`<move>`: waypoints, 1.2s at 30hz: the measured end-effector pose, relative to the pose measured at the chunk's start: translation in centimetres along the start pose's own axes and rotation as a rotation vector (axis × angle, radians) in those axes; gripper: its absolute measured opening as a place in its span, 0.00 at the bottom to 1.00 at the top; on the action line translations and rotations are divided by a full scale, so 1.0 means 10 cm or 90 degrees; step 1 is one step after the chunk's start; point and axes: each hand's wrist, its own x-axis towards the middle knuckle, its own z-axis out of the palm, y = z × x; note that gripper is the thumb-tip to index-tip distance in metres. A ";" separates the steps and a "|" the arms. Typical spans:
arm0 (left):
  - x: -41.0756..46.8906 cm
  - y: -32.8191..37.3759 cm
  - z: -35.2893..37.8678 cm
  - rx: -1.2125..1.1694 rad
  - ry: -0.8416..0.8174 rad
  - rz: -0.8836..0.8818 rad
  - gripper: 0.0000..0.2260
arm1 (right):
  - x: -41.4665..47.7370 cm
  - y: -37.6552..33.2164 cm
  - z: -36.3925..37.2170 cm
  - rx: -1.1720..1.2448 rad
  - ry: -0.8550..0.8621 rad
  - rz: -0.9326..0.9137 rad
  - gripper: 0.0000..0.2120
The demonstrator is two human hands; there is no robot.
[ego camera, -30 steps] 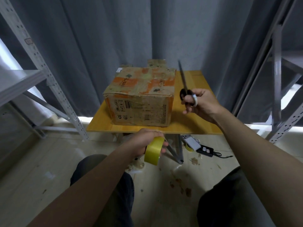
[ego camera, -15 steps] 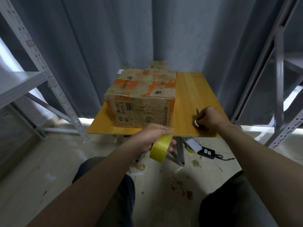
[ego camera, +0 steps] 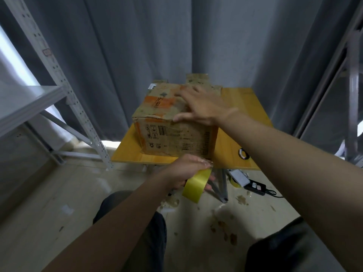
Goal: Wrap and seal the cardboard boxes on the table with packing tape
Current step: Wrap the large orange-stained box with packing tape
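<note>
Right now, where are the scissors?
In the head view, the scissors lie on the table near its front edge, just right of the box, mostly hidden behind the right forearm.

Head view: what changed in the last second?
The right hand set the scissors down on the table near its front right edge, let go, then moved forward and left to rest open on top of the cardboard box. The left hand still grips the yellow tape roll below the table's front edge; box unmoved.
</note>
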 end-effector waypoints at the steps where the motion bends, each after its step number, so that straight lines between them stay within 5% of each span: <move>1: 0.00 0.01 -0.01 -0.005 -0.004 0.003 0.09 | 0.02 0.01 0.04 -0.017 -0.022 -0.008 0.42; 5: 0.03 0.01 -0.04 -0.010 -0.028 0.008 0.06 | 0.01 0.00 0.15 -0.094 -0.021 -0.101 0.41; 13: 0.10 -0.09 -0.02 0.025 -0.068 -0.022 0.10 | -0.26 -0.16 0.64 -0.477 0.169 -0.405 0.27; 17: 0.06 -0.14 -0.13 0.078 -0.150 -0.096 0.08 | -0.35 -0.17 0.90 -0.402 0.048 -0.534 0.25; 25: -0.02 -0.19 -0.29 0.167 -0.251 -0.144 0.06 | -0.39 -0.26 1.06 -0.060 -0.160 -0.539 0.19; 36: -0.25 0.13 -0.17 0.003 -0.171 0.064 0.10 | -0.36 -0.54 0.12 0.200 0.153 -0.281 0.09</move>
